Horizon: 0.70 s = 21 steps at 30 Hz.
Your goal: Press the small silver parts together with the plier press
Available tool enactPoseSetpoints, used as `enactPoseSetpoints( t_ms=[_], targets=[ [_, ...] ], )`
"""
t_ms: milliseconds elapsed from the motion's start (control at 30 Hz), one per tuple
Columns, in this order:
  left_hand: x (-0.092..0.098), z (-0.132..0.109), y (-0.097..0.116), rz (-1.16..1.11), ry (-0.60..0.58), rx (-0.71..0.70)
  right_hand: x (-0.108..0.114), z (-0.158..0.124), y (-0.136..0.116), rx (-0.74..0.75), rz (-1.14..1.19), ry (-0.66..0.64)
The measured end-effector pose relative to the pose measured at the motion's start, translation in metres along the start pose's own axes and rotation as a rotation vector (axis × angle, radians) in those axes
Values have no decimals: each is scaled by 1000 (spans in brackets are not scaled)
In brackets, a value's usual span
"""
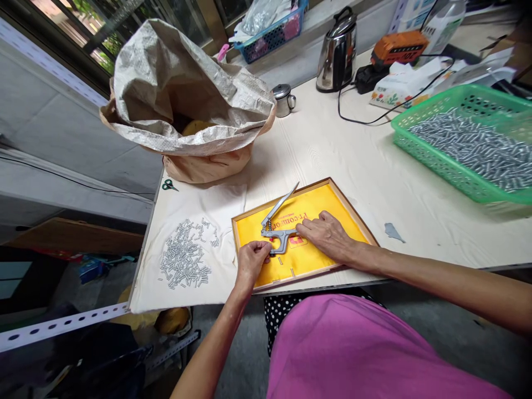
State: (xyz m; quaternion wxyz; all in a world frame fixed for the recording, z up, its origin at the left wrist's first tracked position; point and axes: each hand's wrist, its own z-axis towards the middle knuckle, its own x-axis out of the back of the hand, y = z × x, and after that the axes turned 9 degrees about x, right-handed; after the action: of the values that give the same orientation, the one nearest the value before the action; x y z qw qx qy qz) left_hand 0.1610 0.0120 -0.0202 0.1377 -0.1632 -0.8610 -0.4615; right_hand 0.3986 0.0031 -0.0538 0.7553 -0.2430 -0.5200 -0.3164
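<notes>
Grey snap-fastener pliers (pixel 285 235) with a spring and spread handles lie over a shallow tray (pixel 358 223) lined with yellow printed cloth. My right hand (pixel 326 235) is closed around the end of the lower handle. The upper handle points up and away, free of my fingers. At the jaw end, my left hand (pixel 252 260) has its thumb and fingers pinched together; whatever is between them is too small to make out. A few small metal tubes (pixel 280 260) lie on the yellow cloth below the pliers. Left of the tray spreads a pile of similar metal pieces (pixel 183 257) on white cloth.
A large woven sack (pixel 208 160) with a gaping top stands behind the tray. Green-handled scissors (pixel 169 185) lie near the table's left edge. At right is a green basket (pixel 440 166) full of metal pieces. A lidded cup (pixel 284 102) and steel kettle (pixel 336 52) stand farther back.
</notes>
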Motion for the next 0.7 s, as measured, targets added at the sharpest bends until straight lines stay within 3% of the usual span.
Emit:
enactPoseSetpoints(
  t_ms=[200, 467, 700],
  targets=[
    [2, 3, 6, 42, -32, 61, -2, 0, -1, -36, 51, -78],
    [12, 14, 20, 394, -173, 49, 0, 0, 0, -25, 83, -132],
    [9, 13, 19, 357, -129, 92, 0, 3, 1, -56, 24, -187]
  ],
)
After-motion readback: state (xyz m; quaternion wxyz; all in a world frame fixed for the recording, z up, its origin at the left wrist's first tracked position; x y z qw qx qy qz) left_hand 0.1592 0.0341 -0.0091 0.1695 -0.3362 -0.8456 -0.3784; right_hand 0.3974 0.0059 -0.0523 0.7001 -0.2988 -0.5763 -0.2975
